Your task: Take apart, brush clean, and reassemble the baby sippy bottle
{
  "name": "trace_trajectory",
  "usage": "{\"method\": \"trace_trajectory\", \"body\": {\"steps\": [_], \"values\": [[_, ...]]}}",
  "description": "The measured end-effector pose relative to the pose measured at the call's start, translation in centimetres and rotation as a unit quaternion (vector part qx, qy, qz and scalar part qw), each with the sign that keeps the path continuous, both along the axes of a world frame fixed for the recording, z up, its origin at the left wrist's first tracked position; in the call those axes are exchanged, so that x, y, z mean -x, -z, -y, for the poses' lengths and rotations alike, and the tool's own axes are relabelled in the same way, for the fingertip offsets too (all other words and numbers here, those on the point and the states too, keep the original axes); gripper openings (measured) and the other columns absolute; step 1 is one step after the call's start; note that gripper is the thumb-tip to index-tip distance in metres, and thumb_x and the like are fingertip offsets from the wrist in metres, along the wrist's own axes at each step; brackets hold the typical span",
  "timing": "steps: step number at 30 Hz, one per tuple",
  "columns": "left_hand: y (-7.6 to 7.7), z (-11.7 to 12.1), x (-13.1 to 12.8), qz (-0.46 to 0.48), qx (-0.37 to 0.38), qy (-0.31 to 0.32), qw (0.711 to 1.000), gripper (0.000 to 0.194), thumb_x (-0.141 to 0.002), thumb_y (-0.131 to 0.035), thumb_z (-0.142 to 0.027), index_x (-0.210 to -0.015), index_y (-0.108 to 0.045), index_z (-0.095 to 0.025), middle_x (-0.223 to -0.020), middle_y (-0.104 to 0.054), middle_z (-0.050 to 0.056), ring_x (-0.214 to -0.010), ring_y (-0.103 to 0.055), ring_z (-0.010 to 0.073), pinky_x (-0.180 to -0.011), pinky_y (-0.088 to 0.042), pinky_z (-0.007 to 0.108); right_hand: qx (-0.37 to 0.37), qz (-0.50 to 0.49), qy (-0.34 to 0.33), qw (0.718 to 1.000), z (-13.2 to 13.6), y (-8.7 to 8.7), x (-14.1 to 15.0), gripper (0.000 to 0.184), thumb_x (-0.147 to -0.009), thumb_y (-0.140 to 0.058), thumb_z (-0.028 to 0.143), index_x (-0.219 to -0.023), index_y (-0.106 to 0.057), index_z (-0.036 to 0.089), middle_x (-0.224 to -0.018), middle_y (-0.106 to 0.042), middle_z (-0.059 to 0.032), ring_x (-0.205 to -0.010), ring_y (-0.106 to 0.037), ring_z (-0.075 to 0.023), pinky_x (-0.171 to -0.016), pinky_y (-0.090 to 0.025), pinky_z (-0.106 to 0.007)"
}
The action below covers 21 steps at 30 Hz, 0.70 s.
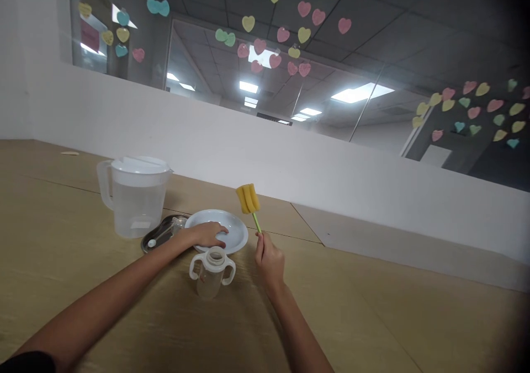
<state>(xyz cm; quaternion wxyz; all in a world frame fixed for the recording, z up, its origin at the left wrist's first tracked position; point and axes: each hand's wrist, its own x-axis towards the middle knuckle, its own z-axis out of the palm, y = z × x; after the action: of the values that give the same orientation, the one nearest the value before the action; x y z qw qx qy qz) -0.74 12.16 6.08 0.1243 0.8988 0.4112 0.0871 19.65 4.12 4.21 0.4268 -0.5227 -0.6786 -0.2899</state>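
My right hand (271,261) is closed around the light green handle of a sponge bottle brush (248,199). Its yellow sponge head points up, above the table. My left hand (210,234) reaches over a white plate (238,235) with its fingers apart and nothing in them; whether it touches the plate I cannot tell. Just in front of the plate a clear baby bottle (209,282) stands upright, without a lid, with a white two-handled collar around its neck.
A lidded clear pitcher (138,207) with liquid stands at the left. Beside it a dark metal tray (148,243) bears small clear and white parts, partly behind my left forearm. A white wall (232,147) with windows above rises behind the wooden table (372,307).
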Motion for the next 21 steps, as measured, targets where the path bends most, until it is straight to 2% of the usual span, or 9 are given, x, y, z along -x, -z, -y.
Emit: {"method": "trace_trajectory", "body": {"steps": [5, 10, 16, 21], "values": [[0.3, -0.4, -0.1, -0.024, 0.019, 0.002, 1.000, 0.043, -0.072, -0.060, -0.034, -0.113, -0.062, -0.019, -0.114, -0.064, 0.009, -0.102, -0.060, 0.0231, -0.085, -0.044, 0.029, 0.002, 0.005, 0.003, 1.000, 0.0, -0.1, 0.1, 0.047, -0.096, -0.021, 0.031, -0.083, -0.063, 0.014, -0.054, -0.062, -0.0018, -0.041, -0.054, -0.0096, -0.042, -0.029, -0.020], [0.3, -0.5, -0.2, -0.024, 0.007, -0.007, 1.000, 0.029, -0.071, -0.054, -0.017, -0.096, -0.069, -0.019, -0.095, -0.071, 0.006, -0.086, -0.065, 0.0185, -0.072, -0.046, 0.023, -0.002, 0.010, 0.000, 1.000, 0.0, 0.0, 0.0, 0.047, -0.096, -0.021, 0.030, -0.084, -0.063, 0.014, -0.055, -0.063, -0.0022, -0.041, -0.054, -0.0094, -0.042, -0.029, -0.020], [0.0, -0.3, 0.0, -0.017, -0.033, -0.007, 0.999, 0.032, -0.071, -0.048, -0.009, -0.090, -0.070, -0.020, -0.093, -0.071, 0.005, -0.086, -0.064, 0.0179, -0.073, -0.045, 0.024, 0.003, 0.009, -0.005, 1.000, 0.0, 0.1, 0.0, 0.046, -0.096, -0.021, 0.030, -0.084, -0.063, 0.014, -0.054, -0.062, -0.0020, -0.040, -0.053, -0.0098, -0.042, -0.028, -0.020], [-1.3, 0.4, 0.0, 0.000, -0.078, -0.016, 0.997, 0.029, -0.071, -0.046, -0.007, -0.086, -0.069, -0.019, -0.091, -0.070, 0.006, -0.087, -0.063, 0.0204, -0.071, -0.044, 0.027, 0.001, 0.012, -0.009, 1.000, 0.1, 0.0, 0.0, 0.046, -0.096, -0.022, 0.030, -0.085, -0.063, 0.014, -0.057, -0.064, -0.0030, -0.042, -0.055, -0.0099, -0.043, -0.029, -0.019]]}}
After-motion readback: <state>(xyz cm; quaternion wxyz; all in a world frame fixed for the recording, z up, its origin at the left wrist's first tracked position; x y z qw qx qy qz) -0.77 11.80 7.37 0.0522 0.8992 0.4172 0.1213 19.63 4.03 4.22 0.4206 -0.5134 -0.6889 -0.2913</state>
